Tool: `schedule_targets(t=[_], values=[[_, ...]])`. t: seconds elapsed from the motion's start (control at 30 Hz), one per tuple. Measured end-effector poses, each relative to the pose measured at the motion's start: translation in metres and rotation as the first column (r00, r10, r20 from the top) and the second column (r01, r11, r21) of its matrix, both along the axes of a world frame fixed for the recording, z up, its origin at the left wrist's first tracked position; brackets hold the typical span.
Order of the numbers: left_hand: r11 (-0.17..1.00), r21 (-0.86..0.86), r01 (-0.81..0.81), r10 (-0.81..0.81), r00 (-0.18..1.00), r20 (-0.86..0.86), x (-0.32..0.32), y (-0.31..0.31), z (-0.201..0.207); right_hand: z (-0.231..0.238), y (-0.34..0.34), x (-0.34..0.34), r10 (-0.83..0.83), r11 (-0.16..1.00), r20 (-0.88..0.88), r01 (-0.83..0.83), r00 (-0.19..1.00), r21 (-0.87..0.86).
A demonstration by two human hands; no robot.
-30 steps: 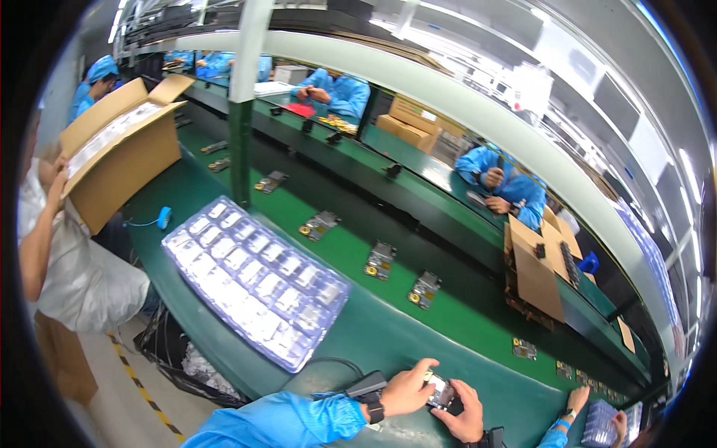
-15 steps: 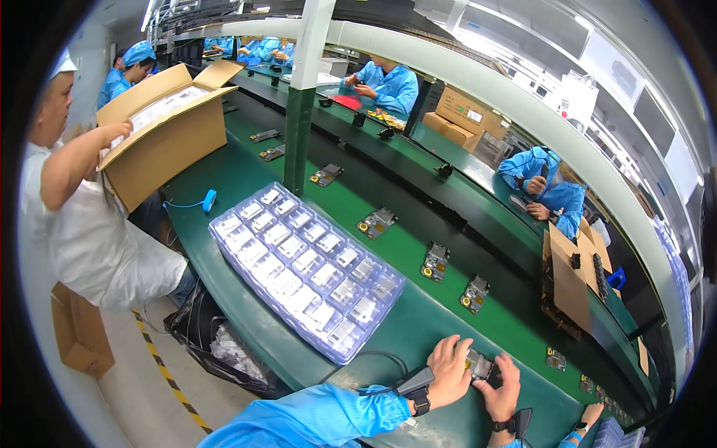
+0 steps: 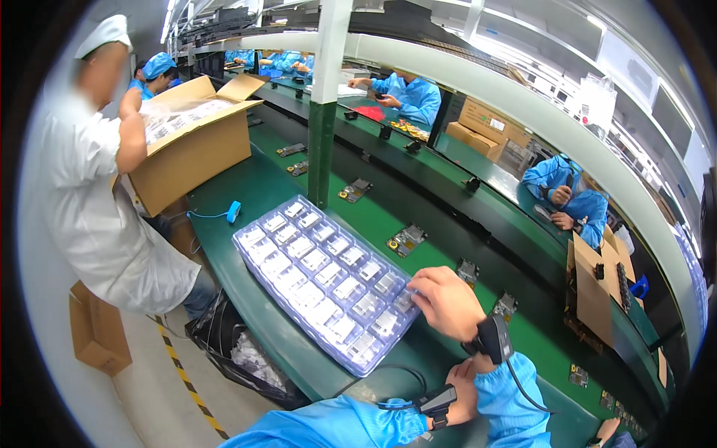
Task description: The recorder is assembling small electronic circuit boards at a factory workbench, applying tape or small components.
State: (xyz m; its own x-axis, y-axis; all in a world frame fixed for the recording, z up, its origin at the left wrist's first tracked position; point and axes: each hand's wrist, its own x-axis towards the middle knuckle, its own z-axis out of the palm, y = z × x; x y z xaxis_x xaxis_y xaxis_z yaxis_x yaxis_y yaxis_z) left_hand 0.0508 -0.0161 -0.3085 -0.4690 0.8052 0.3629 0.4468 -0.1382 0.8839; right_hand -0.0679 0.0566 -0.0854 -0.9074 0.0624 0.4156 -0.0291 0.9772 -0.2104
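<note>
My right hand [image 3: 448, 302] reaches over to the right corner of a clear plastic tray [image 3: 302, 347]. Its fingers are bent together at a corner compartment, and whatever they hold is hidden. White and silvery metal pieces [image 3: 347, 287] sit in the tray's compartments. My left hand [image 3: 464, 392] rests low over the green bench, behind my right wrist; its fingers are mostly covered. Both wrists wear black strapped devices with cables. Circuit boards lie on the green conveyor beyond, among them one board [image 3: 407, 239] right of the tray and another [image 3: 506, 306] past my right hand.
A green-and-white post [image 3: 323, 149] stands behind the tray. At left, a person in white reaches into a large carton [image 3: 194, 164]. A blue strap [image 3: 233, 212] lies on the bench [image 3: 216, 194]. A black bag [image 3: 239, 358] sits below. Co-workers in blue sit across the line.
My right hand has left the circuit board it held with my left hand and moved up and left to the tray corner. The board is now out of sight. The view has shifted slightly.
</note>
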Motion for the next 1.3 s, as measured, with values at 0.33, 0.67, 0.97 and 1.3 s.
schedule_targets(t=[0.33,0.67,0.97,1.3], values=[[0.985,-0.054,0.161,-0.170,0.951,-0.258,0.024,-0.020,0.041,0.013,-0.039,-0.101,0.255,0.966,0.019,-0.254,0.967,-0.058],[0.969,-0.065,0.240,-0.247,0.908,-0.337,0.027,-0.016,0.048,-0.027,-0.033,-0.214,0.239,0.971,-0.072,-0.240,0.968,0.005],[0.961,-0.146,0.236,-0.276,0.863,-0.423,0.015,-0.014,0.039,-0.042,-0.034,-0.260,0.121,0.992,0.208,-0.111,0.971,-0.059],[0.972,-0.156,0.175,-0.231,0.826,-0.514,0.007,-0.004,0.047,-0.010,-0.027,-0.220,0.167,0.968,0.088,-0.146,0.982,-0.205]])
